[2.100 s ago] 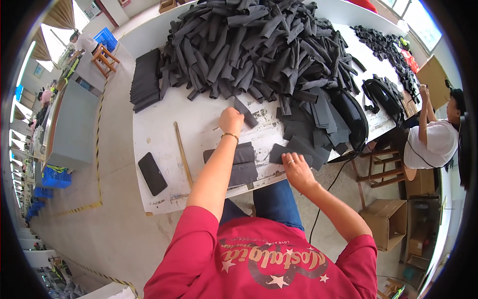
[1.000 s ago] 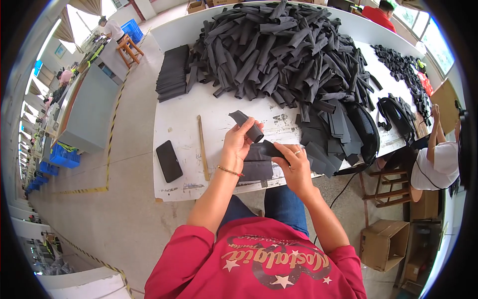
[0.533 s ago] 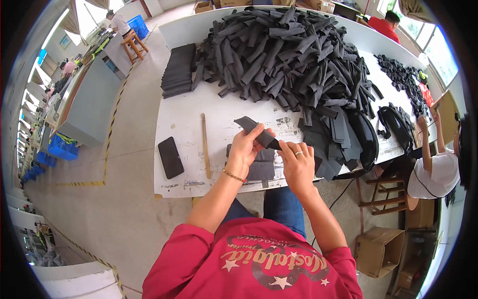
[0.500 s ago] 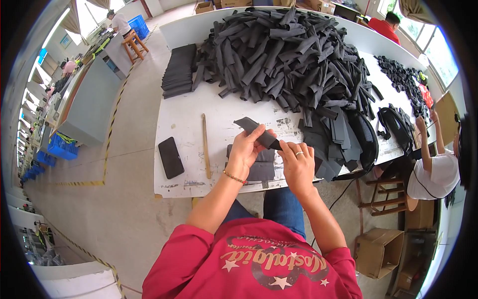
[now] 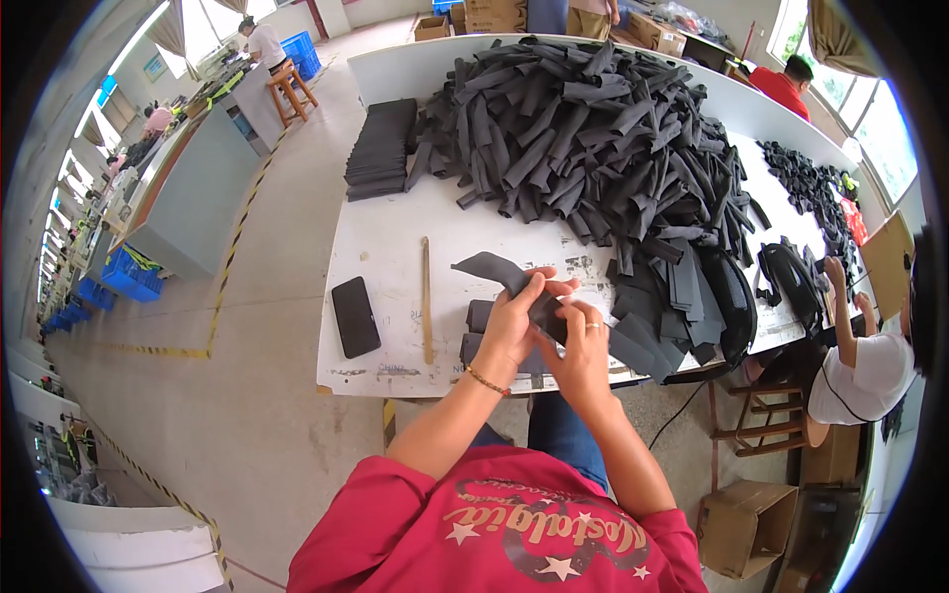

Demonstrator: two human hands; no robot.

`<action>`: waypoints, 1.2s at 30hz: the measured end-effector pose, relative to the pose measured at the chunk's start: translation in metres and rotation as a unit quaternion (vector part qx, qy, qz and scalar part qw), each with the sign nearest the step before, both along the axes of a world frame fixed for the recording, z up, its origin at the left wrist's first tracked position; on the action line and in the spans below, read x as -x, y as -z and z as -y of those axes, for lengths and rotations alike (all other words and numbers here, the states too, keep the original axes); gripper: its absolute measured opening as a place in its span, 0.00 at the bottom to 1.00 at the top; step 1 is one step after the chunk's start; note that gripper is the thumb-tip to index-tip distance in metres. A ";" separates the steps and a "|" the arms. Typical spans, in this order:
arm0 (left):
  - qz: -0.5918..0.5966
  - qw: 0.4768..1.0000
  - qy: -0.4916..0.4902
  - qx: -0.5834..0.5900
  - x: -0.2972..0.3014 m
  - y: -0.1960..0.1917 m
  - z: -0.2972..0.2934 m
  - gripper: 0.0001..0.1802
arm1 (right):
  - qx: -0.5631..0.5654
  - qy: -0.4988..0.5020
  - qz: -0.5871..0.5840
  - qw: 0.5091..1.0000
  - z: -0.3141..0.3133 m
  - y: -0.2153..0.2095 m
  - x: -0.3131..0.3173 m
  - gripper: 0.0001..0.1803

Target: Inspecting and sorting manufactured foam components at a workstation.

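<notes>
A dark grey fabric piece (image 5: 489, 268) is held up between both hands above the near edge of the white table (image 5: 381, 232). My left hand (image 5: 512, 322) is closed around its middle, and its free end curves out past the thumb to the far left. At the other end, my right hand (image 5: 583, 358) pinches the fabric with thumb and fingers. Part of the piece is hidden behind the fingers. Under my hands, more flat dark fabric pieces (image 5: 480, 315) lie on the table, partly covered by my left wrist.
A big heap of rolled dark fabric pieces (image 5: 583, 138) fills the far table, beside a neat stack (image 5: 381, 148). A black phone (image 5: 356, 316) and a wooden stick (image 5: 427, 301) lie at left. Flat pieces (image 5: 682, 296) and a black bag (image 5: 732, 301) are at right, near a seated co-worker (image 5: 860, 356).
My right hand has shifted closer to my left, with its grip changed on the fabric piece. The piece's free end now curves more. The whole view has shifted slightly.
</notes>
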State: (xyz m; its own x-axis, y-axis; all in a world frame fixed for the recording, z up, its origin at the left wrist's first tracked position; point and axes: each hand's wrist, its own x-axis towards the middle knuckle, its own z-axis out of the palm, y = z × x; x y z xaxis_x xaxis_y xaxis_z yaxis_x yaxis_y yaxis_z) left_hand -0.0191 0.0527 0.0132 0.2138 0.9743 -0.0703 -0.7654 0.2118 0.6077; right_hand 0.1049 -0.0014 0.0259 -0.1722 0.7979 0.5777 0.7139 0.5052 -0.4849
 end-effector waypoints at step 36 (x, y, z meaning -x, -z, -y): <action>0.078 0.991 -0.110 -0.004 -0.015 -0.019 0.028 0.19 | -0.032 -0.130 -0.005 0.991 -0.005 -0.017 -0.016 0.12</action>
